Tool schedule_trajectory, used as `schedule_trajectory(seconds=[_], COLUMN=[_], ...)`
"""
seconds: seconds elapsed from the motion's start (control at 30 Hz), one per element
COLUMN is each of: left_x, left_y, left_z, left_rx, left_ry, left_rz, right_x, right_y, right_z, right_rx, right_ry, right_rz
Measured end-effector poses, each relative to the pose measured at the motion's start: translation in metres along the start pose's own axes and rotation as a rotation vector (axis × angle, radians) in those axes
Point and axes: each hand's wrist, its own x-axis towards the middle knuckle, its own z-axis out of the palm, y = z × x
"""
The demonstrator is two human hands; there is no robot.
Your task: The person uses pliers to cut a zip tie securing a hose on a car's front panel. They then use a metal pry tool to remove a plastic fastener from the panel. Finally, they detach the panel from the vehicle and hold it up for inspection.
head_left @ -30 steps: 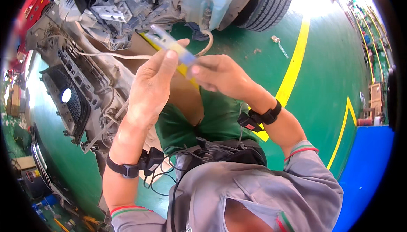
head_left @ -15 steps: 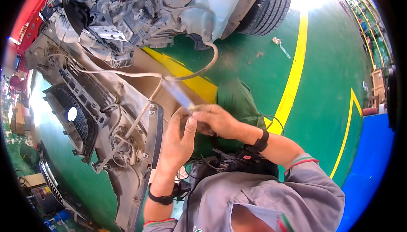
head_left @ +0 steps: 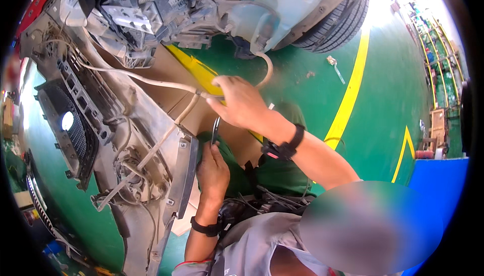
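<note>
The 2 hands are apart from each other; the left hand (head_left: 212, 172), the nearer, is closed around a slim metal tool (head_left: 216, 128), its narrow, shiny, dark prongs pointing up and away, just beside the right end of the bumper (head_left: 145, 105); a black band circles each wrist.

The right hand (head_left: 244, 105) reaches farther out, above the floor (head_left: 393, 74); its thumb and fingers are parted, with the hose (head_left: 146, 79) passing into the gap between them; whether skin meets rubber there I cannot tell. The hose is tan, round and flexible, with a branch joint just left of that hand; 1 branch slopes down over the right end of the bumper.

The bumper shows a dusty, scuffed grey-brown inner face of moulded plastic; near its left edge sits a black grille (head_left: 75, 140) with a fine mesh; flat brown cardboard (head_left: 166, 66) lies along its far edge, on smooth, glossy green flooring.

Farthest is the car's exposed front (head_left: 176, 3), grimy and angular; a cloudy, bluish plastic tank (head_left: 297, 6) hangs on its right, beside a ribbed black tyre (head_left: 335, 26).
</note>
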Motion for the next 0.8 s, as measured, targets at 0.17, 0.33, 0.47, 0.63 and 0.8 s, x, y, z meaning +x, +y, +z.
schedule_trajectory(seconds=[0.17,0.33,0.47,0.63,0.8], left_x=[0.024,0.028,0.029,0.031,0.04], left_y=[-0.041,-0.04,-0.023,-0.011,-0.041], left_z=[0.02,0.025,0.015,0.005,0.035], left_rx=[0.217,0.255,0.28,0.196,-0.097], left_ry=[0.267,0.333,0.316,0.09,0.178], left_rz=[0.245,0.237,0.165,-0.059,-0.035], right_x=[0.013,0.001,-0.006,-0.007,-0.012], right_y=[0.019,0.025,0.035,0.029,0.03], right_z=[0.038,0.031,0.033,0.027,0.03], right_rx=[0.108,0.122,0.171,0.125,0.141], right_ry=[-0.436,-0.508,-0.542,-0.583,-0.578], right_rz=[0.127,0.1,0.121,0.118,0.159])
